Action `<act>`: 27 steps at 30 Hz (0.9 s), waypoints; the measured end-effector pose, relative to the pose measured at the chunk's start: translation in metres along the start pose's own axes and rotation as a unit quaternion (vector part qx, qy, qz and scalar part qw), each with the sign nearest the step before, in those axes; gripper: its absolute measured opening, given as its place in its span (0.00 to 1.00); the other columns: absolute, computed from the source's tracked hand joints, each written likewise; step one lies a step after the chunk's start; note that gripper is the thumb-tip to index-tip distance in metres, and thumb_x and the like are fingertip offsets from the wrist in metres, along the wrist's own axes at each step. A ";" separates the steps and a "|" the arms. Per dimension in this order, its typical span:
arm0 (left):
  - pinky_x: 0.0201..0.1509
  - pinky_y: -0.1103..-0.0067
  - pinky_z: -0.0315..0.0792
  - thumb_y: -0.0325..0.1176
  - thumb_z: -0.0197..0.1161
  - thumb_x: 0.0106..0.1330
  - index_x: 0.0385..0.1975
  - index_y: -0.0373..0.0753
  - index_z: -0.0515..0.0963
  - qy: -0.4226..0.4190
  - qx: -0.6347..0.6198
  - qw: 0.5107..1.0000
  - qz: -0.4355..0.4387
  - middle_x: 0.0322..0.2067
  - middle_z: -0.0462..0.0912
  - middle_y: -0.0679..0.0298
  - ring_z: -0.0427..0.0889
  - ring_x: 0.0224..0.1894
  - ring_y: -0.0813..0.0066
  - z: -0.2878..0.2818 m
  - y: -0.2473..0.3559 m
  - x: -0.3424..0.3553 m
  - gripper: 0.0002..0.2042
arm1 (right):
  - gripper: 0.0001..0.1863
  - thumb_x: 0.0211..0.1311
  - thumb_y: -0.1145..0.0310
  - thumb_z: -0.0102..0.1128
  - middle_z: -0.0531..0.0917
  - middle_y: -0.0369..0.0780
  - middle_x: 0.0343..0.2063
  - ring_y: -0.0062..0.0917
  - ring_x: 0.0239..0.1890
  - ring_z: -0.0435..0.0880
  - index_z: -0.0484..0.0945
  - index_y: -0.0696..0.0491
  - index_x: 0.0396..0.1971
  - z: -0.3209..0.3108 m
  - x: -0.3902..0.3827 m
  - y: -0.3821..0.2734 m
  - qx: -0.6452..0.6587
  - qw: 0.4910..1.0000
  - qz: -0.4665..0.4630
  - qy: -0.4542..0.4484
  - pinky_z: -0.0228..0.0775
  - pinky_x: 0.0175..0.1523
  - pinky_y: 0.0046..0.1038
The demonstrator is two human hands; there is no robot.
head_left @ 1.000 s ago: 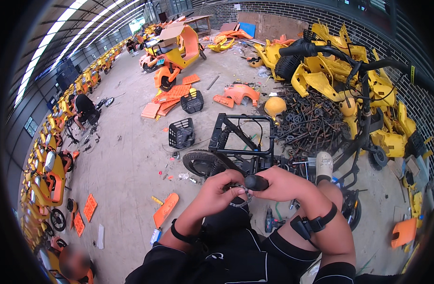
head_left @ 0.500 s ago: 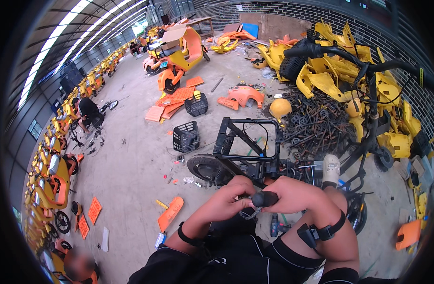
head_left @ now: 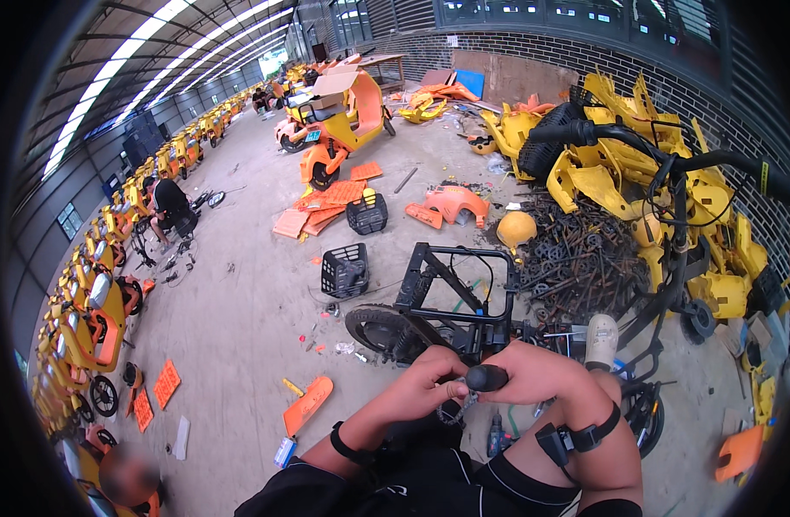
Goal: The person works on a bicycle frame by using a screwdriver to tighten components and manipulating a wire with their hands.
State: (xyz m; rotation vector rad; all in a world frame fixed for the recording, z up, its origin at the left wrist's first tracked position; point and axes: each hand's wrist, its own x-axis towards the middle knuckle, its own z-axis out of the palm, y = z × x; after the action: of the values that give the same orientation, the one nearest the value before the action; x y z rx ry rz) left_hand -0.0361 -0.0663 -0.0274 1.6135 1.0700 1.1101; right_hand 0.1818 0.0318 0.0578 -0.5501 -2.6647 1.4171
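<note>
My right hand (head_left: 537, 372) is closed round a tool with a black rounded handle (head_left: 487, 377), its end pointing up toward me; the working end is hidden. Beside it, my left hand (head_left: 428, 381) pinches with thumb and forefinger close to the handle. A small grey chain-like metal piece (head_left: 454, 413) hangs just below those fingers; how it is gripped is partly hidden. Directly beyond both hands stands a stripped black scooter frame (head_left: 457, 297), with its wheel (head_left: 379, 329) to the left and handlebar (head_left: 645, 138) reaching up at the right.
A cordless drill (head_left: 496, 435) is on the floor by my leg. Dark metal parts (head_left: 580, 258) and yellow body panels (head_left: 615, 164) are heaped at right. Black baskets (head_left: 344, 270) and orange panels (head_left: 309, 405) lie about. A person (head_left: 167, 205) sits at left near parked scooters.
The view has tilted slightly, so the scene appears lower in the picture. Both hands stay together at the black handle, with only a slight shift.
</note>
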 end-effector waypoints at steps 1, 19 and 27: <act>0.49 0.70 0.68 0.37 0.69 0.65 0.37 0.38 0.81 -0.002 0.001 1.000 -0.003 0.33 0.80 0.63 0.76 0.42 0.62 0.000 0.002 -0.001 0.10 | 0.09 0.54 0.65 0.70 0.85 0.41 0.23 0.27 0.24 0.83 0.84 0.54 0.33 0.000 0.000 -0.004 0.002 1.000 -0.013 0.006 0.74 0.34 0.29; 0.36 0.76 0.75 0.32 0.66 0.68 0.38 0.34 0.82 -0.054 0.061 0.994 0.068 0.28 0.81 0.63 0.82 0.30 0.72 0.000 0.029 -0.010 0.07 | 0.11 0.58 0.71 0.70 0.87 0.40 0.31 0.26 0.33 0.85 0.86 0.53 0.41 0.009 -0.018 0.000 0.014 0.998 -0.053 0.031 0.76 0.41 0.27; 0.29 0.78 0.74 0.38 0.67 0.69 0.40 0.35 0.81 -0.042 0.141 0.987 0.068 0.27 0.84 0.62 0.84 0.26 0.76 -0.022 0.064 -0.002 0.11 | 0.08 0.61 0.73 0.68 0.86 0.34 0.27 0.15 0.29 0.80 0.86 0.55 0.40 0.013 -0.010 -0.012 0.104 0.991 -0.020 0.085 0.74 0.37 0.22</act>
State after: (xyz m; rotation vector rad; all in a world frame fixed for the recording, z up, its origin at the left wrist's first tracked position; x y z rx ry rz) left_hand -0.0472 -0.0798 0.0378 1.9642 1.1125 1.0006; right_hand 0.1843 0.0118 0.0613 -0.5650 -2.3485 1.5384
